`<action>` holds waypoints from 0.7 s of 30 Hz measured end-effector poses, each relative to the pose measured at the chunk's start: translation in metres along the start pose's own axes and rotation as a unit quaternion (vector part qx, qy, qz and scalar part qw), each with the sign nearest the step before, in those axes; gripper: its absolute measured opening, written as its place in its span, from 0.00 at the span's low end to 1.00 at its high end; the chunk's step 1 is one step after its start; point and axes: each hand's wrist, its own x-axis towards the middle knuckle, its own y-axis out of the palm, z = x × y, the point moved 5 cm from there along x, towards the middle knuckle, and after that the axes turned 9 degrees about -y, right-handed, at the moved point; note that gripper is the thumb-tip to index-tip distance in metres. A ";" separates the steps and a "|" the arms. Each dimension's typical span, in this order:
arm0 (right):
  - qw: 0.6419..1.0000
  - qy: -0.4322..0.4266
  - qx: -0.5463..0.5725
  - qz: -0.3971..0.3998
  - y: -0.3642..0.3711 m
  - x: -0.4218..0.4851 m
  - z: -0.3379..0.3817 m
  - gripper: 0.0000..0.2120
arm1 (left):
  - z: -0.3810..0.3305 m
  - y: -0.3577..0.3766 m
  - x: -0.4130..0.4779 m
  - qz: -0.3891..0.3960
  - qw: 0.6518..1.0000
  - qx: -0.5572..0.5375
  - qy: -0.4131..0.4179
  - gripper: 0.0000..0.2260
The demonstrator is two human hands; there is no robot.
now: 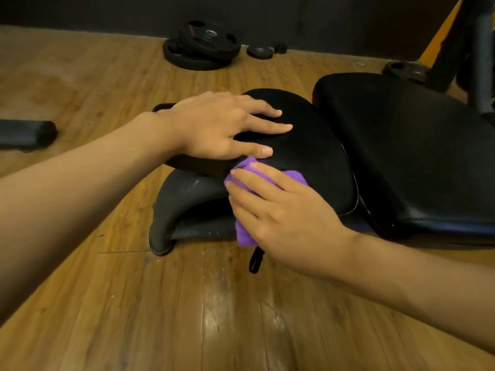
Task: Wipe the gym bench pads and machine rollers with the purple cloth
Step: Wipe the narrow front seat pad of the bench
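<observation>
A black seat pad (310,156) of the gym bench lies in the middle of the view, with a larger black back pad (417,151) beside it on the right. My left hand (225,127) rests flat on the seat pad's far left part, fingers spread and holding nothing. My right hand (281,215) presses the purple cloth (245,231) against the seat pad's near left edge. Most of the cloth is hidden under my fingers; its ends show above and below the hand.
The bench's curved black foot (171,210) stands on the wooden floor (187,317) under the seat. Black weight plates (201,46) lie stacked by the far wall. A black foam roller (26,135) lies at the left edge. A machine frame (455,49) rises at the top right.
</observation>
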 end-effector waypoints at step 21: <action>0.999 0.005 -0.029 -0.036 0.002 -0.016 0.000 0.24 | -0.001 0.001 0.001 0.015 1.000 -0.015 -0.018 0.32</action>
